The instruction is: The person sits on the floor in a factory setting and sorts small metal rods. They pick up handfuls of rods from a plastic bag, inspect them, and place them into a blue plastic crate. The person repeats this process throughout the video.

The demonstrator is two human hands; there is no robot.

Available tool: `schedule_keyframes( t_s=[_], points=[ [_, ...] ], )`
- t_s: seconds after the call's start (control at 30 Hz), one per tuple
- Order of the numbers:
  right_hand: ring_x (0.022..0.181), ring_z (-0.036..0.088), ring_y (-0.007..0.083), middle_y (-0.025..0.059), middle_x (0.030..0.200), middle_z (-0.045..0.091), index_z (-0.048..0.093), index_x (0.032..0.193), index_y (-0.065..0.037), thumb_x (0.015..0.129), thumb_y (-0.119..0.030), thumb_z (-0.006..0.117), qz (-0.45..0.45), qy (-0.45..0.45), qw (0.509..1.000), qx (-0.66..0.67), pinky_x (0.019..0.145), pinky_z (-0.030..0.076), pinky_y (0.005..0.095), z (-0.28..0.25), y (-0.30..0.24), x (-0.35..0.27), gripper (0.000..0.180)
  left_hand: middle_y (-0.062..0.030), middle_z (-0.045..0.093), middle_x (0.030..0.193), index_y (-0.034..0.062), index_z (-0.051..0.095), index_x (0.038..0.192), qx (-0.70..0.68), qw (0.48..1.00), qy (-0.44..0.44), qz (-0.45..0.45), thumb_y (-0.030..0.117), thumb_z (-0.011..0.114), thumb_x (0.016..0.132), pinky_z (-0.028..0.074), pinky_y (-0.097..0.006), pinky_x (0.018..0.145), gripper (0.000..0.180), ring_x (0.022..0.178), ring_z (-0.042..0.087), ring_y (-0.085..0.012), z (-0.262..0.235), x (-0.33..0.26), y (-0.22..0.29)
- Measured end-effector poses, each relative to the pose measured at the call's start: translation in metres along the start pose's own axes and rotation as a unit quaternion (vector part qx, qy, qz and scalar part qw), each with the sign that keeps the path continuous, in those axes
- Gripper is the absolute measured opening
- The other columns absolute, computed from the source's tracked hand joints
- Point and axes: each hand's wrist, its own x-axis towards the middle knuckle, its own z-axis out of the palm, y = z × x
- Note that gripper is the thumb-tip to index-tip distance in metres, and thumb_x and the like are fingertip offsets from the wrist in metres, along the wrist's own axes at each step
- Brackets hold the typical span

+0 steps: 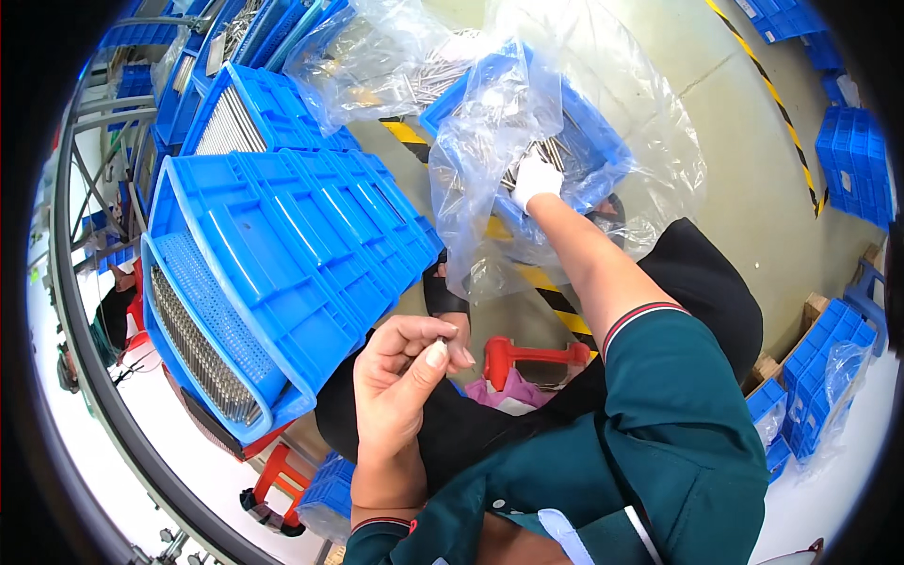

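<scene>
My right hand (539, 179), in a white glove, reaches into a blue crate (603, 141) lined with a clear plastic bag (471, 169). It touches thin metal rods (556, 151) heaped inside; its fingertips are hidden among them. My left hand (400, 377) is raised in front of me, to the right of a large blue crate on its side. Its thumb and fingers are closed in a pinch, and whatever they may hold is too small to make out. The left thumb has a pale tip that could be a covering.
The tilted blue crate (282, 245) at left holds neat rows of metal rods (198, 348). More rods (438, 75) lie in plastic at the far side. A red stool (537, 353) stands below my arms. Stacked blue crates (852, 165) line the right, past striped floor tape (782, 104).
</scene>
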Motion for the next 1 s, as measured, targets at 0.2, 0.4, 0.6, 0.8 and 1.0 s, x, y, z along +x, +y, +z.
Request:
schedule_keyframes(
  t_s=[0.2,0.4,0.6,0.8,1.0],
  points=[
    [0.092,0.064,0.0300,0.0152,0.106,0.062,0.068,0.092,-0.007,0.086,-0.014,0.048,-0.015,0.116,0.993,0.029,0.078,0.051,0.0438,0.021,0.004,0.006,0.022,-0.0146,0.062,0.078,-0.0062,0.055,0.100,0.004,1.000,-0.001,0.005,0.010,0.059,0.088,0.046,-0.027,0.067,0.021,0.073,0.060,-0.0192,0.001,0.004,0.000],
    [0.087,0.065,0.0331,0.0199,0.098,0.063,0.063,0.095,-0.005,0.090,-0.015,0.039,-0.003,0.128,0.992,0.017,0.077,0.050,0.0442,0.016,0.002,0.017,0.026,-0.0148,0.061,0.078,-0.0064,0.056,0.099,0.009,1.000,0.009,0.000,0.011,0.059,0.088,0.045,-0.027,0.067,0.021,0.073,0.060,-0.0194,-0.002,0.004,0.000],
    [0.092,0.063,0.0370,0.0245,0.100,0.063,0.055,0.111,-0.002,0.090,-0.015,0.036,0.007,0.039,0.995,0.088,0.082,0.049,0.0449,0.013,0.007,0.018,0.031,-0.0149,0.061,0.078,-0.0068,0.056,0.099,0.003,1.000,0.012,0.000,0.011,0.059,0.088,0.045,-0.026,0.067,0.021,0.073,0.060,-0.0188,-0.005,0.004,0.002],
    [0.100,0.060,0.0397,0.0276,0.109,0.060,0.033,0.137,-0.005,0.086,-0.016,0.041,0.053,-0.015,0.989,0.138,0.090,0.044,0.0457,0.012,0.013,0.019,0.052,-0.0149,0.062,0.079,-0.0067,0.056,0.099,-0.006,1.000,0.002,0.006,0.011,0.059,0.088,0.045,-0.025,0.067,0.021,0.074,0.060,-0.0178,-0.005,-0.001,0.004],
    [0.102,0.059,0.0395,0.0272,0.109,0.060,0.039,0.130,-0.005,0.081,-0.022,0.052,0.042,-0.010,0.990,0.136,0.090,0.044,0.0445,-0.009,0.018,0.024,0.053,-0.0136,0.062,0.080,-0.0063,0.056,0.099,-0.007,1.000,0.010,0.010,0.011,0.059,0.088,0.045,-0.025,0.068,0.021,0.074,0.059,-0.0164,-0.005,-0.006,0.007]
  ],
)
